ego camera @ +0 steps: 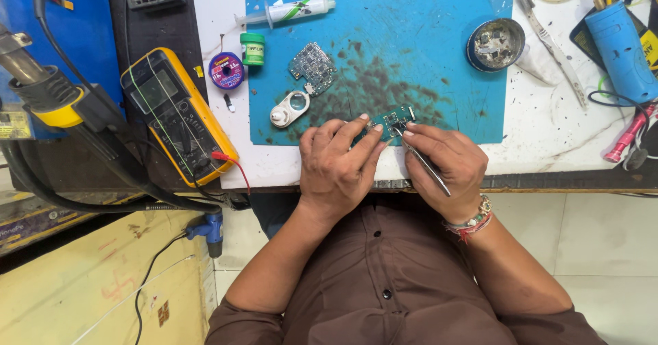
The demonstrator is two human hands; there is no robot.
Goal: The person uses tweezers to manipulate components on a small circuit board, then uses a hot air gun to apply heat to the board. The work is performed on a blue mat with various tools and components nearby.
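Observation:
My left hand (pixel 337 163) pinches a small green circuit board (pixel 392 119) at the front edge of the stained blue work mat (pixel 439 50). My right hand (pixel 447 160) grips metal tweezers (pixel 419 160), their tips resting on the board. Both hands sit close together over the bench's front edge. A second bare circuit board (pixel 313 67) and a white plastic ring-shaped piece (pixel 290 108) lie on the mat just beyond my left hand.
A yellow multimeter (pixel 179 115) with a red lead lies to the left, beside a hot-air tool (pixel 48 91). A syringe tube (pixel 291 9), green jar (pixel 252 47), solder-wick spool (pixel 226 70), round tin (pixel 495 44), blue cylinder (pixel 622 47) and pink tool (pixel 628 136) surround the mat.

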